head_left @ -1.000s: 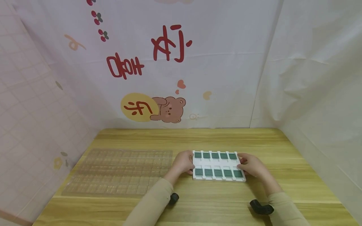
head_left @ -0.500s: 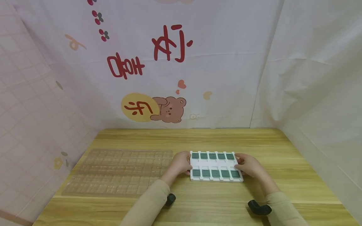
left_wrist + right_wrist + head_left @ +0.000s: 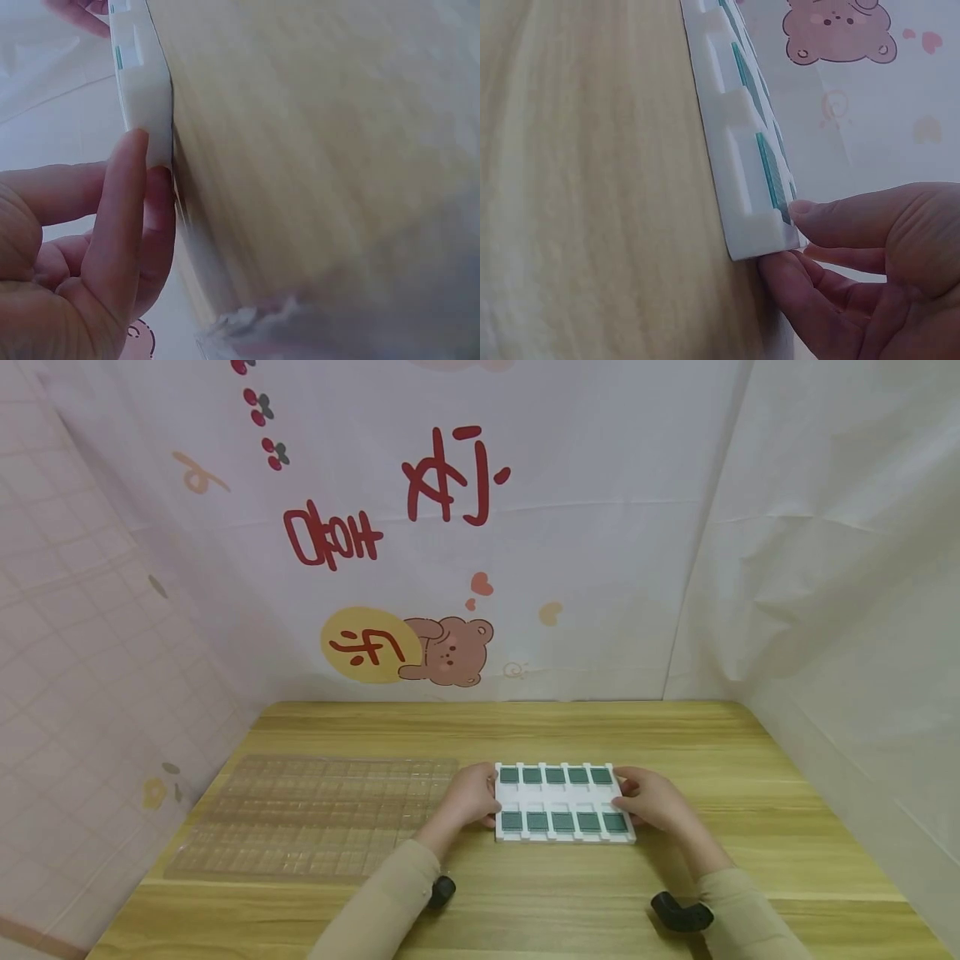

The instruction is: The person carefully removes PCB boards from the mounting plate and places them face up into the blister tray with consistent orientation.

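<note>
Clear tray: a clear ribbed plastic blister tray (image 3: pixel 315 814) lies flat toward the left edge of the light wooden table (image 3: pixel 750 827), its right end just beside the person's left hand.

Left hand: the left hand (image 3: pixel 468 795) grips the left short end of the white rectangular plastic tray with two rows of green square chips (image 3: pixel 564 802); in the left wrist view the fingers (image 3: pixel 120 225) are curled round that end, thumb on top and the others under the rim. I would keep the thumb on the white border and off the chips.

White tray: it sits near the middle of the table, a little toward the near edge, between the two hands. From the head view I cannot tell whether it rests on the wood or is barely raised. To my eye it wants to be kept level, so that no chip slides out of its pocket.

Right hand: the right hand (image 3: pixel 651 798) pinches the right short end, thumb tip on the upper corner (image 3: pixel 814 210) and fingers tucked beneath. An even pull from both ends, neither hand leading, looks the safest way.

Watch for: the clear tray at the left; the white tray's edge could catch on it if it drifts that way.
</note>
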The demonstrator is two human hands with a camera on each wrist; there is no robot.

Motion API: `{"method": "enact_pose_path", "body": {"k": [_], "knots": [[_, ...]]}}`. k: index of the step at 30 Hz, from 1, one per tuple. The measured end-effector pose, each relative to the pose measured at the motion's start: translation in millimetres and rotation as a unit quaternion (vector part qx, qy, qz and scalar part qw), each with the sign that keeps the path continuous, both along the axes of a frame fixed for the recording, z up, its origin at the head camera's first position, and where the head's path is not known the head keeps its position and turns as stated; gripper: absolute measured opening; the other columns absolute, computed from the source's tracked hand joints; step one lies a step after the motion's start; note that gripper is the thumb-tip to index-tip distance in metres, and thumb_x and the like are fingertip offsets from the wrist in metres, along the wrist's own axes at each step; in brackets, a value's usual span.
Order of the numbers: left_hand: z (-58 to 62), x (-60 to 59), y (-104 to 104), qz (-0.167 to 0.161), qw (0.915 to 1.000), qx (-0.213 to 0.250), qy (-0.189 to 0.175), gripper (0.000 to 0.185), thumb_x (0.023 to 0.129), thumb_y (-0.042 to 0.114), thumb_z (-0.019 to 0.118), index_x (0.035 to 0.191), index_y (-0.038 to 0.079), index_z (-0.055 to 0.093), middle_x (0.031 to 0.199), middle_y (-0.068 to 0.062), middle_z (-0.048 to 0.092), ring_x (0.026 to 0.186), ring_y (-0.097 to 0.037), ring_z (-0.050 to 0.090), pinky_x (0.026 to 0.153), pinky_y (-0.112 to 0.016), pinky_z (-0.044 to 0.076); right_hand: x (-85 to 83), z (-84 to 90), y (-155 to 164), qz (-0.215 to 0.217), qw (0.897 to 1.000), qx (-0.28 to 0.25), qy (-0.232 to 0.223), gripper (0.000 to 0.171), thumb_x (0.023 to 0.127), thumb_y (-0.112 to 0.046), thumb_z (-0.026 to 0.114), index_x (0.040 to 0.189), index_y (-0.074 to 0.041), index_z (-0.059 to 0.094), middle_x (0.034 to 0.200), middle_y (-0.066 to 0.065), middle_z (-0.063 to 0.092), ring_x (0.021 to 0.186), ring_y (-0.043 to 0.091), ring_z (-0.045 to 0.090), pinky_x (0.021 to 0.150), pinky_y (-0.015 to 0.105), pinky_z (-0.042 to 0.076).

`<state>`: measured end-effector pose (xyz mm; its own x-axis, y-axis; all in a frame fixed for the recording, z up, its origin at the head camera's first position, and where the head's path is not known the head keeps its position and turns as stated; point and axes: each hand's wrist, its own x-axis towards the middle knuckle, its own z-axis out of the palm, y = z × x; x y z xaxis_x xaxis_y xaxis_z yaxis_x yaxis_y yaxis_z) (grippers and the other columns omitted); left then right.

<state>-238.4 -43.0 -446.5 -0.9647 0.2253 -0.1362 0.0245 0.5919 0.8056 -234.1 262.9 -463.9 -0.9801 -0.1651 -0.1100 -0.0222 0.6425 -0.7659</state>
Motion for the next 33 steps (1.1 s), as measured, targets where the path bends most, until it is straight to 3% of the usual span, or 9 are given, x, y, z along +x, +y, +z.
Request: {"method": "enact_pose_path", "body": {"k": [7,14,25,33], "knots": [[0.8,1.3,-5.8,-0.003,1.0000,-0.004,-0.005,0.047,0.076,-0.018,0.067,0.122,-0.014,0.054,0.077,-0.011,0.053,0.055,-0.020,0.061,0.049,-0.030,0.055,-0.1,0.5,-5.9,-0.007,1.000,0.003,-0.006,0.059,0.087,0.001,0.070,0.137,0.015,0.044,0.110,0.026,0.061,0.092,0.029,0.062,0.061,0.034,0.057],[0.9,1.2,-11.5,-0.007,0.9999,-0.014,0.005,0.039,0.075,-0.018,0.066,0.112,-0.012,0.056,0.074,-0.011,0.052,0.054,-0.022,0.062,0.049,-0.030,0.055,0.1,1.7,-11.7,-0.006,1.000,0.007,-0.004,0.059,0.086,0.000,0.071,0.137,0.014,0.044,0.110,0.026,0.061,0.093,0.029,0.062,0.062,0.034,0.058],[4.0,2.5,-18.5,-0.005,0.9997,-0.025,0.006,0.042,0.075,-0.018,0.066,0.116,-0.013,0.057,0.075,-0.010,0.052,0.053,-0.018,0.059,0.049,-0.030,0.055,-0.6,1.9,-19.7,-0.007,1.000,0.011,-0.004,0.059,0.086,0.000,0.072,0.137,0.013,0.046,0.108,0.024,0.062,0.091,0.028,0.062,0.062,0.034,0.057],[3.2,1.4,-22.1,-0.008,0.9994,-0.033,0.011,0.045,0.075,-0.018,0.067,0.119,-0.014,0.056,0.073,-0.009,0.052,0.053,-0.023,0.063,0.049,-0.030,0.056,1.5,3.4,-23.9,-0.004,1.000,0.002,-0.006,0.059,0.085,0.001,0.072,0.136,0.014,0.046,0.107,0.023,0.062,0.091,0.027,0.062,0.062,0.034,0.058]]}}
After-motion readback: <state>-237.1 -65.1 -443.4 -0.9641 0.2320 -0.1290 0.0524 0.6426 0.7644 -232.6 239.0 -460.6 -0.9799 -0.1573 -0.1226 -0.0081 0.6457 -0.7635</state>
